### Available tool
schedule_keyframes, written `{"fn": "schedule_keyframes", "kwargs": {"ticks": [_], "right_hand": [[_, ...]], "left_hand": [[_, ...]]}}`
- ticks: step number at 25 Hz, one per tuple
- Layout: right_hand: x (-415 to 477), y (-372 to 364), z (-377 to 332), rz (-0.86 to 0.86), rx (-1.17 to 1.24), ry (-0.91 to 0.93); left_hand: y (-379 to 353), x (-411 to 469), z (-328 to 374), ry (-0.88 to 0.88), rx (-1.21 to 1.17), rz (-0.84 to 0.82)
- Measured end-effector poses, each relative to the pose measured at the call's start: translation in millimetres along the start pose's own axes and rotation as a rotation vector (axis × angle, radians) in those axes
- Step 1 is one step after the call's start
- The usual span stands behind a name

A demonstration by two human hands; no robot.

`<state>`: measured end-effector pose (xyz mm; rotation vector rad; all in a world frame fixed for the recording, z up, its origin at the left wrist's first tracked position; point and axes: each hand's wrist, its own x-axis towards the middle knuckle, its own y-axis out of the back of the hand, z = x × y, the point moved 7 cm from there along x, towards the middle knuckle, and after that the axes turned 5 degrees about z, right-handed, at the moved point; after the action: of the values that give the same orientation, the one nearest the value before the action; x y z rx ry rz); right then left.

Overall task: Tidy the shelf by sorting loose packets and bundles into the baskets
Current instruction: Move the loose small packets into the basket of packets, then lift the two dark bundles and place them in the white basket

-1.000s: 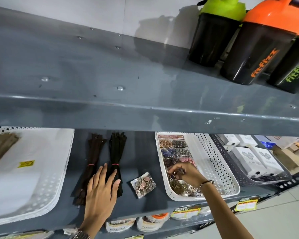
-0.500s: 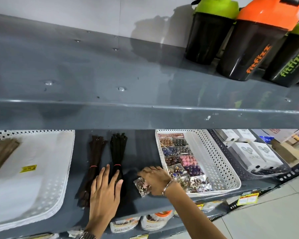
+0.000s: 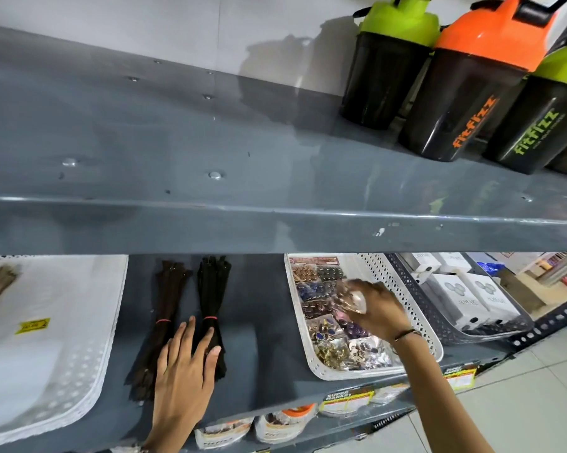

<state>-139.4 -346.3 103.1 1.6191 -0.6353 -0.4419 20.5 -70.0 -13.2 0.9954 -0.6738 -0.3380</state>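
Right hand [image 3: 378, 308] fingers pinch a clear packet [image 3: 350, 299] above the white basket [image 3: 416, 317]. Left hand [image 3: 182, 374] flat, fingers spread, on the 2 dark bundles [image 3: 210, 302] on the shelf [image 3: 262, 354].

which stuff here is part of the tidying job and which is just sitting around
Part of the job:
- clear packet of beads in the right hand
- white perforated plastic basket holding packets
- two dark banded bundles under the left hand
- wide white perforated basket

Just sitting around:
- black shaker bottles with green and orange lids
- white boxes in the grey basket
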Motion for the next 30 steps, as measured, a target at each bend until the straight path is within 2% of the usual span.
{"fn": "schedule_keyframes", "kwargs": {"ticks": [2,6,10,11,13,15,16,19,21,23,27,29,30], "right_hand": [[-1,-27,44,-0.148,-0.036,-0.151],[-10,-58,55,-0.239,0.118,-0.146],[-25,-56,46,-0.313,0.095,-0.173],[-28,-53,37,-0.280,0.032,-0.161],[-33,-43,0,-0.061,-0.016,-0.108],[-40,-40,-67,0.131,0.160,-0.035],[-42,-45,-102,0.174,0.283,0.000],[-33,-90,-178,0.071,0.563,-0.019],[-18,-117,-204,-0.009,0.763,-0.179],[-4,-131,-218,-0.043,0.828,-0.349],[17,-145,-222,-0.166,0.569,-0.500],[24,-152,-214,-0.232,0.689,-0.560],[28,-156,-209,-0.271,0.858,-0.590]], "left_hand": [[0,0,0,0.001,-0.001,0.022],[-3,1,1,-0.018,0.012,0.037],[-3,1,2,-0.014,0.003,-0.002],[-2,0,2,-0.017,0.000,-0.012],[4,1,3,-0.023,-0.048,0.028],[19,13,-7,0.065,-0.176,0.115],[26,23,-15,0.145,-0.248,0.143],[37,50,-50,0.401,-0.357,0.188],[32,55,-76,0.575,-0.364,0.088],[25,54,-87,0.613,-0.258,-0.034],[12,59,-82,0.530,-0.025,-0.221],[8,66,-84,0.564,-0.080,-0.359],[9,69,-86,0.621,-0.220,-0.424]]}}
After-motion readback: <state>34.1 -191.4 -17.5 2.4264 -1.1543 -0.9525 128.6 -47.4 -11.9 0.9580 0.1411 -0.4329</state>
